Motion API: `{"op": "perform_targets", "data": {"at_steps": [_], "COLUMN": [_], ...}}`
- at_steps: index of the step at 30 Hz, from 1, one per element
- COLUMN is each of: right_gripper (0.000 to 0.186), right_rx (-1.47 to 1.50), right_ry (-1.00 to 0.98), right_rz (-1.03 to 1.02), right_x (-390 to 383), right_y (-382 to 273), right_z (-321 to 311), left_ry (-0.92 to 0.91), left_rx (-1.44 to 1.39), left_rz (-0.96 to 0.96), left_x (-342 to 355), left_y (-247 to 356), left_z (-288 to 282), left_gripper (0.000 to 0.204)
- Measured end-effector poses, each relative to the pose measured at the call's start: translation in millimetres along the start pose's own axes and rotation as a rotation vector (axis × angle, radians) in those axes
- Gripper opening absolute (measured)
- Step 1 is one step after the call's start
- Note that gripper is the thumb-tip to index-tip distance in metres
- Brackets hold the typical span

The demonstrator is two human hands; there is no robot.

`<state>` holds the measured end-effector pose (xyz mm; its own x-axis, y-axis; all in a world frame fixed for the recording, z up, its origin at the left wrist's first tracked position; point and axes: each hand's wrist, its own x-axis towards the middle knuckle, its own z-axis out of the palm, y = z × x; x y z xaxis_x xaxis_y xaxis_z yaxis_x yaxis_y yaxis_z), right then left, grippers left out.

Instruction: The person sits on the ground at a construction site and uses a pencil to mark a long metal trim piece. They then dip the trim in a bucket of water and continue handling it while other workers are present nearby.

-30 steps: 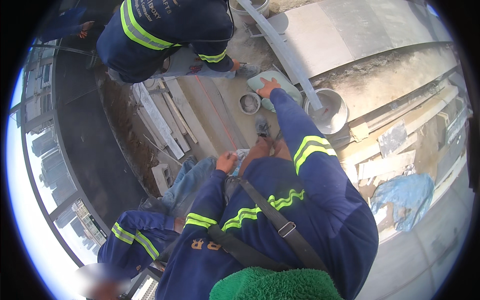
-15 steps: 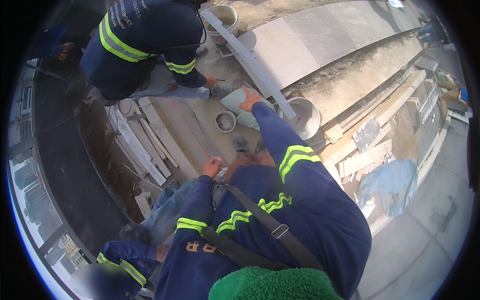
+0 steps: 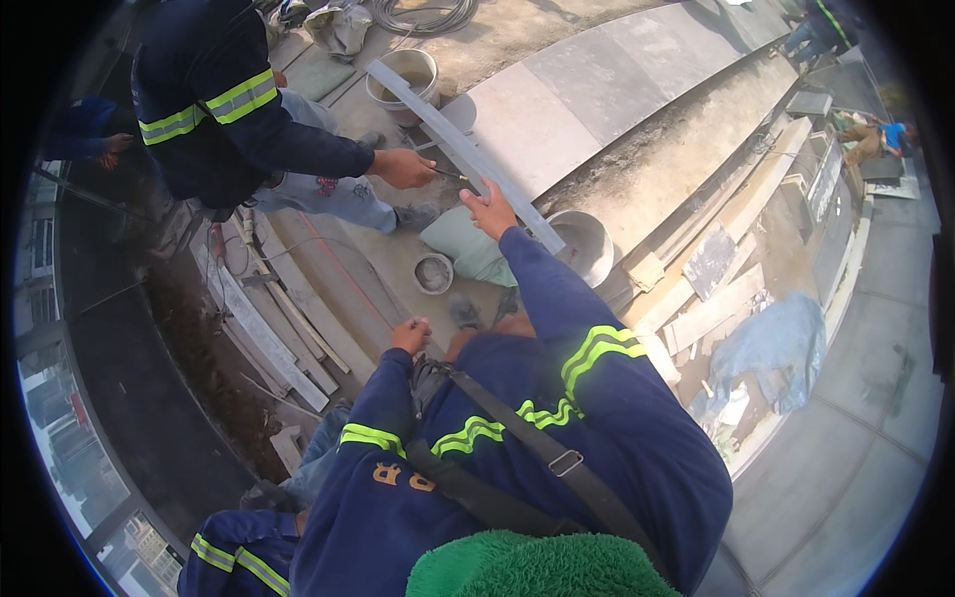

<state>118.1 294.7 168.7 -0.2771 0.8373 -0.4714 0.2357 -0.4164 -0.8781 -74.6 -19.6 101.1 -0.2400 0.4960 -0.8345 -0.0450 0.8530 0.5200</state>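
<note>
My right hand [image 3: 488, 211] is stretched forward, thumb and fingers apart. Close to its fingertips is the end of a thin dark tool [image 3: 450, 173], too small to name, gripped by a co-worker's hand [image 3: 403, 168]. Behind my right hand, a long grey bar [image 3: 453, 139] slants between two buckets. My left hand [image 3: 410, 335] is held low before my body with curled fingers; what they hold, if anything, is hidden. Below my right hand lie a pale green sack [image 3: 470, 246] and a small tub [image 3: 434, 274] of greyish material.
One white bucket [image 3: 420, 78] stands far off, another [image 3: 582, 244] right of the sack. Large grey slabs [image 3: 572, 95] run to the far right. Planks [image 3: 721, 308] and blue plastic sheeting [image 3: 771, 348] lie right, with more boards [image 3: 264, 323] left. Another person [image 3: 239, 547] is at lower left.
The co-worker has turned and extended an arm with the thin tool toward my right hand. My right hand has shifted from above the sack toward the tool. The view has shifted slightly.
</note>
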Motion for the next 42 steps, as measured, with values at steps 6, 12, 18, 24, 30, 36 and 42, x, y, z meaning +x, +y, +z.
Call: {"op": "perform_targets", "data": {"at_steps": [6,12,18,24,30,36,42], "right_gripper": [0.062,0.027,0.025,0.023,0.021,0.036,0.087], "right_rx": [0.300,0.419,0.335,0.221,0.277,0.271,-0.407], "right_ry": [-0.050,-0.135,0.050,-0.034,0.197,0.328,1.035], "right_rz": [-0.241,-0.290,-0.439,-0.333,-0.295,-0.193,-0.260], "right_x": [38.6,63.5,29.6,-45.7,-94.9,-132.8,-228.0], "right_y": [-67.6,-130.1,-135.4,-69.7,-32.3,-33.3,-162.3], "right_z": [33.3,42.2,-4.3,-123.5,-186.6,-212.1,-260.2], "left_ry": [-0.027,0.072,0.092,-0.103,-0.544,-0.864,-0.983], "left_rx": [0.218,0.277,-0.029,-0.363,0.015,0.503,0.411], "left_rz": [0.110,0.216,0.289,0.348,0.328,0.552,0.563], "left_x": [-14.8,-48.7,-47.0,-28.5,5.6,14.5,47.4], "left_y": [33.5,83.3,181.3,307.2,365.2,407.2,417.1], "left_z": [8.1,13.8,24.8,73.9,131.0,177.7,112.6], "left_gripper": [0.044,0.051,0.045,0.052,0.031,0.035,0.028]}}
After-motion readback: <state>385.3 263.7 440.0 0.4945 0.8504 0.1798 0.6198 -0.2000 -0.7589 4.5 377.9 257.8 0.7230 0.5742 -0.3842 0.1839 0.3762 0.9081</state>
